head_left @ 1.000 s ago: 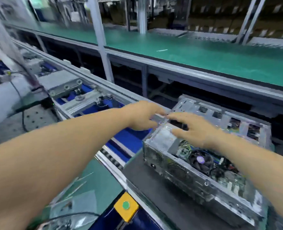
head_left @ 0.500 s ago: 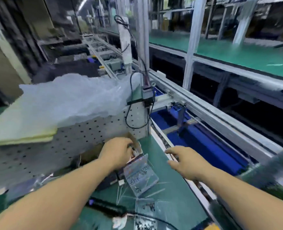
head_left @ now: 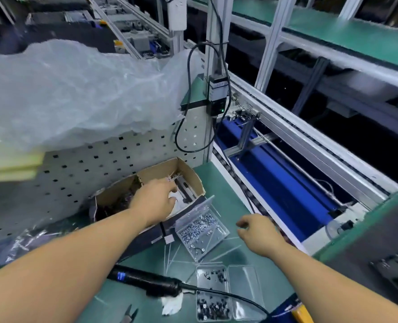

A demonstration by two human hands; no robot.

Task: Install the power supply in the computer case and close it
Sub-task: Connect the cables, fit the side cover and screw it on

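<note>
Green bench mat [head_left: 219, 183] mid-frame: left hand [head_left: 155, 199] reaches into cardboard box [head_left: 188, 171], fingers hidden so can't tell its grip, right hand [head_left: 255, 231] hovers loosely curled w/ nothing; PSU & case out of view, prob heavy, rigid—grip by edges.

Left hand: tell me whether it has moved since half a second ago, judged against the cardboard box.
Yes. The left hand has gone forward over the cardboard box rim, fingers now inside it.
</note>
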